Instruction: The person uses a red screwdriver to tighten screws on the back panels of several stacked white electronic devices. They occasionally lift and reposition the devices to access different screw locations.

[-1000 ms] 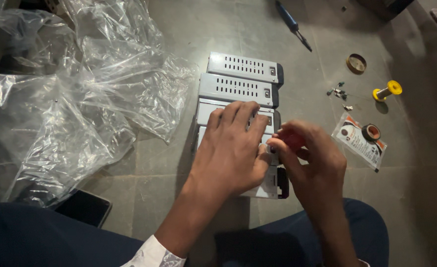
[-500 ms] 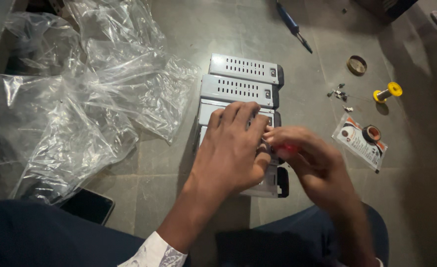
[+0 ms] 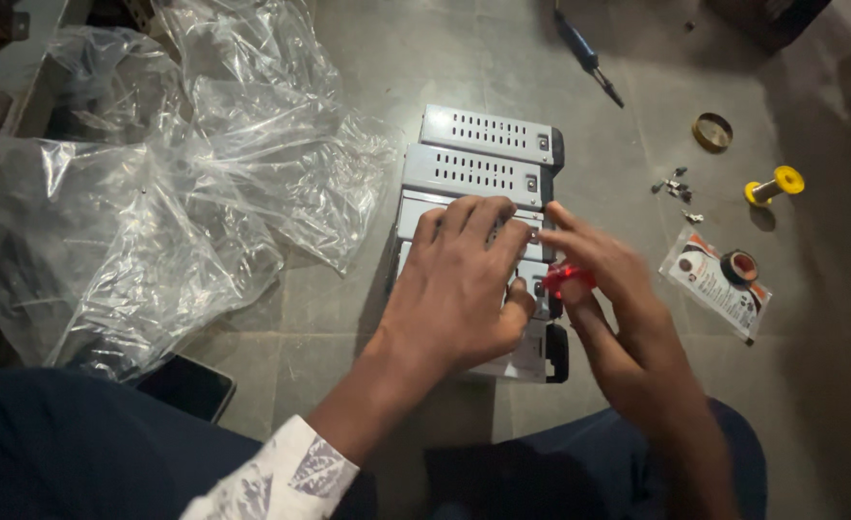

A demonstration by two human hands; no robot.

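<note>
grey metal boxes with rows of vent slots are lying in a row on the concrete floor (image 3: 464, 58), in front of the person's knees. the farthest box (image 3: 488, 133) and the second box (image 3: 473, 173) are showing whole; the nearer boxes (image 3: 526, 356) are lying mostly hidden under the hands. the left hand (image 3: 459, 284) is lying flat on top of those nearer boxes, palm down, fingers spread and pressing onto the casing. the right hand (image 3: 608, 299) is sitting just beside it at the boxes' right edge, its fingers curling around a small red thing (image 3: 565, 279); the hand is blurring here, so i cannot tell what the red thing is or how firmly it is being pinched.

crumpled clear plastic bags (image 3: 156, 212) are covering the left part of the floor, touching the left edge of the boxes. a dark phone (image 3: 184, 385) is lying beside the person's left leg. toward the far edge of the floor a screwdriver (image 3: 589, 58) is lying at an angle. on the right, well apart from the boxes, a round brass-coloured tin (image 3: 712, 132), a few loose screws (image 3: 674, 185), a yellow spool (image 3: 774, 185) and a flat printed packet (image 3: 714, 284) with a roll of black tape (image 3: 739, 267) on it are lying scattered.
</note>
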